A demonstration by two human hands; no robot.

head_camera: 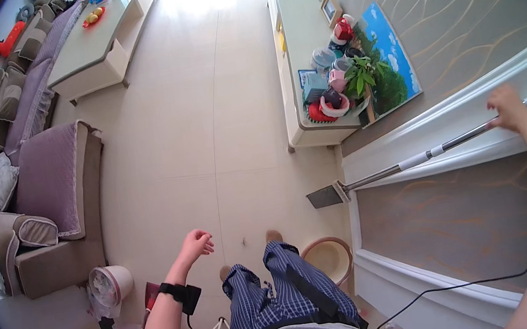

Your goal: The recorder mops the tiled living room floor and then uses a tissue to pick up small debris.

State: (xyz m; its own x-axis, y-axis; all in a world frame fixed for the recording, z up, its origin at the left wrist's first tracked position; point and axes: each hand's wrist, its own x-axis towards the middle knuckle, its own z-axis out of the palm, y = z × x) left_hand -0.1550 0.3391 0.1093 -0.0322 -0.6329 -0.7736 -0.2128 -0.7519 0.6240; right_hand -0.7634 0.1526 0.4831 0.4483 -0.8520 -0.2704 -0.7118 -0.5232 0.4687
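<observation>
My right hand (510,108) is at the upper part of a flat mop's handle (465,137), with the handle between thumb and loosely bent fingers. The steel-and-white handle slants down to the left, and its white end shows past my hand. A flat grey mop head (324,197) is low by the floor, near the wall's base. My left hand (195,245) hangs over the floor with loosely curled fingers and nothing in it. A small dark bit of debris (244,242) lies on the tiles (179,189) ahead of my slippers.
A brown-rimmed bucket (329,260) stands by my right leg. To the left are a waste bin (115,284), a sofa (50,184) and a coffee table (86,71). A low cabinet (290,13) bearing jars and a plant (363,75) runs along the right wall. Cables hang from both arms.
</observation>
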